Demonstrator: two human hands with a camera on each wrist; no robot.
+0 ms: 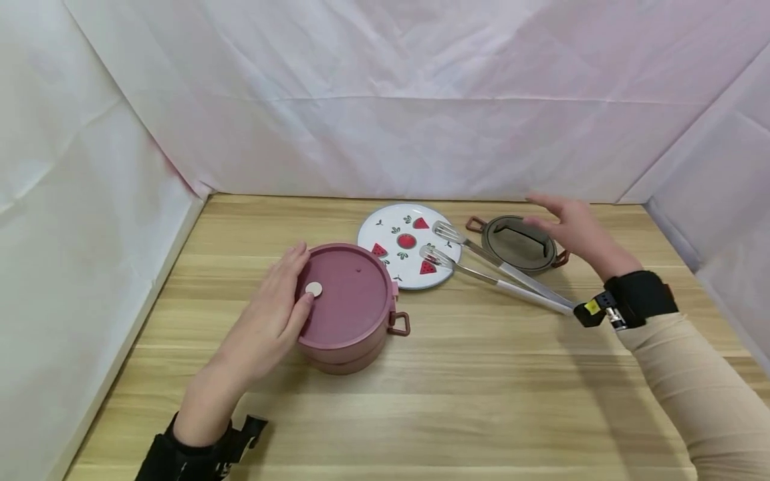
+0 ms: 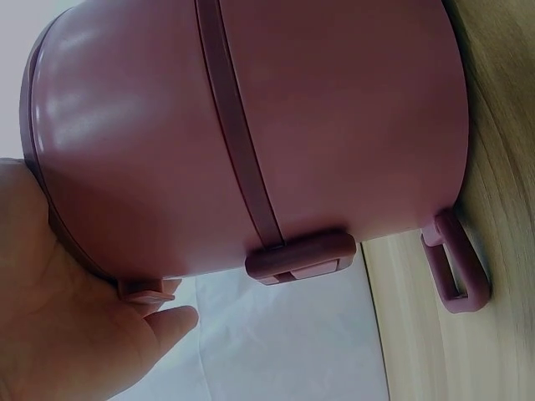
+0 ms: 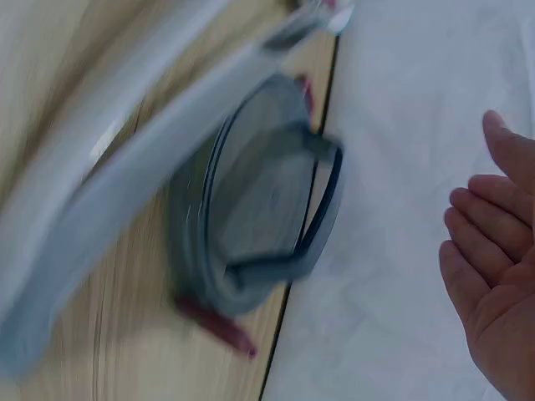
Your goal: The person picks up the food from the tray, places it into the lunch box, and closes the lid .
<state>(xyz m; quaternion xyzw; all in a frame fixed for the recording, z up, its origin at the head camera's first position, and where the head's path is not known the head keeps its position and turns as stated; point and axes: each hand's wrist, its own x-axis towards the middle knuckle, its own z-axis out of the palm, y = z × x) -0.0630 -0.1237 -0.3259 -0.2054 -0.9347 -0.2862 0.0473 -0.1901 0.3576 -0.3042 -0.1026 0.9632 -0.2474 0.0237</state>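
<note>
My left hand [image 1: 267, 317] rests against the left rim of a round, two-tier pink lunch box [image 1: 345, 304], with the thumb over the lid beside a white button [image 1: 313, 289]. From the left wrist, the palm [image 2: 67, 309] meets the lid's edge and a fingertip shows past a small tab [image 2: 144, 292]. In the air at the right, my right hand [image 1: 574, 230] holds nothing, its fingers loosely extended. Closest to it is a round grey lidded container [image 1: 519, 250] with a raised handle [image 3: 326, 217] and reddish side loops.
Metal tongs [image 1: 505, 267] with white grips lie spread, their heads over a white plate [image 1: 375, 234] printed with watermelon slices. A side handle [image 1: 400, 324] sticks out from the lunch box. White cloth walls [image 1: 385, 147] border the wooden table [image 1: 457, 401] at the back and sides.
</note>
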